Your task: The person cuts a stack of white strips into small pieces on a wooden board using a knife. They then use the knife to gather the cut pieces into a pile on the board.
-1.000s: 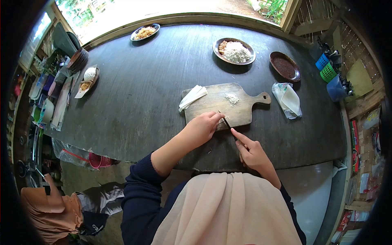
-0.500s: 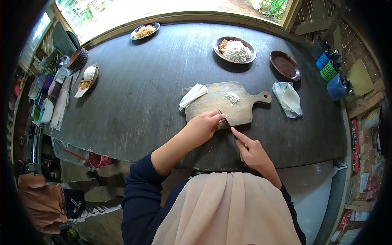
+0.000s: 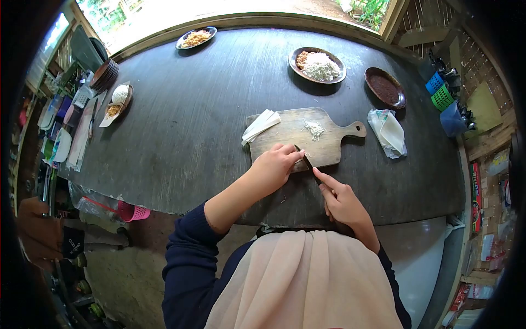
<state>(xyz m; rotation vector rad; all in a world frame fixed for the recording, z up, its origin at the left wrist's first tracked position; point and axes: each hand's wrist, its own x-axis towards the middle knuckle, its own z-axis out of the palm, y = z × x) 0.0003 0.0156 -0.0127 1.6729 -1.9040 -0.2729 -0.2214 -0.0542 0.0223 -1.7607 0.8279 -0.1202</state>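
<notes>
Clamped on the knife (image 3: 308,160), my right hand (image 3: 342,200) should slice slowly; left hand (image 3: 276,164) curls over something hidden on the cutting board (image 3: 331,145).

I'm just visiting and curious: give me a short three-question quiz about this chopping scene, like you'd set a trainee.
1. True or false: the right hand holds the knife.
2. What lies on the far left corner of the cutting board? A) folded white sheets B) a spoon C) an egg
3. Fill in: the left hand rests at the board's ___ edge.
Key: 1 true; 2 A; 3 near.
</notes>
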